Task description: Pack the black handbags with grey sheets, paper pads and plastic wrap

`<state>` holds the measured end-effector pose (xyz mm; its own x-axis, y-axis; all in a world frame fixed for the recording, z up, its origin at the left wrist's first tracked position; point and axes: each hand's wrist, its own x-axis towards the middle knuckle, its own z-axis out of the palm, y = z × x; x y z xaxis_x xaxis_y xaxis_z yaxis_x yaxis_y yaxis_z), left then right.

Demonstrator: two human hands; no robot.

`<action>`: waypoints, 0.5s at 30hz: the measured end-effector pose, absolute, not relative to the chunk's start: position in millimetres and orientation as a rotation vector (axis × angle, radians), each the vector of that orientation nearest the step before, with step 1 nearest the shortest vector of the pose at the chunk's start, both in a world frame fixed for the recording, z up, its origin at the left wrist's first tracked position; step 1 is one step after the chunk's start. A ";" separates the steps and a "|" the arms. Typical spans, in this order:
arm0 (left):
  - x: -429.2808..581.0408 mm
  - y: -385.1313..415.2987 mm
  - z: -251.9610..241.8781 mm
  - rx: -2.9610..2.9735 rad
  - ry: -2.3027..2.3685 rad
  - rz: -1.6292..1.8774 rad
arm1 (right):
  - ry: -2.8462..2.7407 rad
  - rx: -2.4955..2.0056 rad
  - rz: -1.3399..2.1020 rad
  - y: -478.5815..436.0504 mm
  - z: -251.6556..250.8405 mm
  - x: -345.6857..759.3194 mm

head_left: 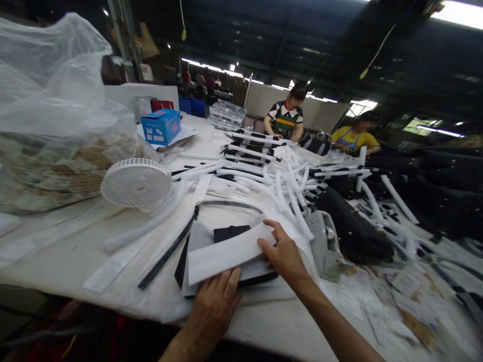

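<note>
A black handbag (181, 269) lies on the table in front of me, wrapped partly in thin white sheeting, with its dark strap (166, 256) stretched out to the left. Across the bag runs a white foam strip (226, 254). My right hand (286, 254) has the strip's right end between thumb and fingers, a little raised. Flat along the bag's near edge, my left hand (219, 296) rests with its fingertips at the strip's lower edge. A small black flap (231, 232) shows behind the strip.
A white fan (136, 182) and a large plastic bag of papers (56, 166) stand at left. A blue box (161, 126) is behind them. White foam rolls (290, 191) cover the middle. A tape dispenser (323, 244) and black bags (350, 226) lie right. Two people work across the table.
</note>
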<state>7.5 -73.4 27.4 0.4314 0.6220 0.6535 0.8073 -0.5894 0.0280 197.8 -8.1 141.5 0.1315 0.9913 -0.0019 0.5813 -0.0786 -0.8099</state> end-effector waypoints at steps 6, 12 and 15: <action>1.8 -75.0 33.5 -2.414 -1.152 -1.040 | -1.974 -1.767 -0.005 -16.4 128.2 192.4; 5.4 -75.6 30.7 -2.334 -1.171 -1.182 | -2.123 -1.950 0.049 -23.9 140.3 195.2; 12.1 -75.3 30.9 -2.233 -1.210 -1.247 | -2.213 -1.909 0.143 -22.0 145.4 200.1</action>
<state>12.1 -75.3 30.9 0.2640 0.5235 0.8101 0.7939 -0.5949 0.1257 200.1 -22.0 145.4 -0.1352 0.9859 0.0989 0.9650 0.1537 -0.2126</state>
